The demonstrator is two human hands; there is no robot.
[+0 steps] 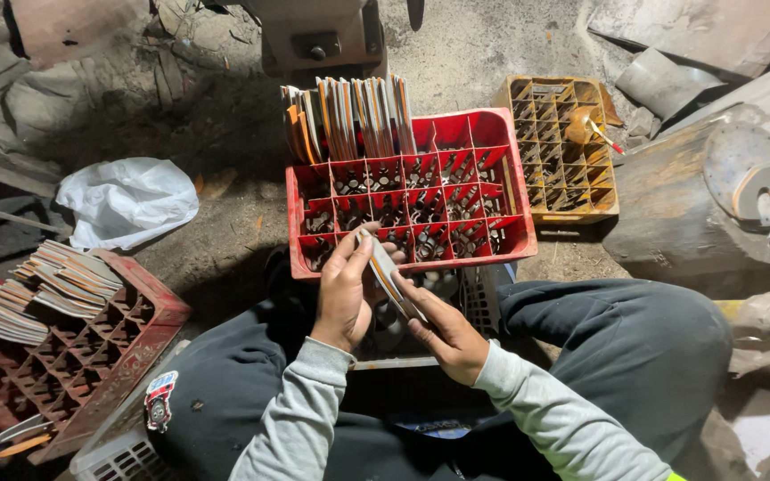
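A small stack of flat blades (pixel 387 272) is clamped between both hands, just above the near edge of the red crate (pixel 519 209): left hand (pixel 342 298) gripped on the upper end, right hand (pixel 446 334) closed under the lower end. More blades (pixel 349 120) are stood upright in the crate's far-left compartments, w/ a yellow crate (pixel 603 200) just beside it on the right. A worn red crate (pixel 126 356) w/ piled blades is seen well apart at left, near a white bag (pixel 126 200).
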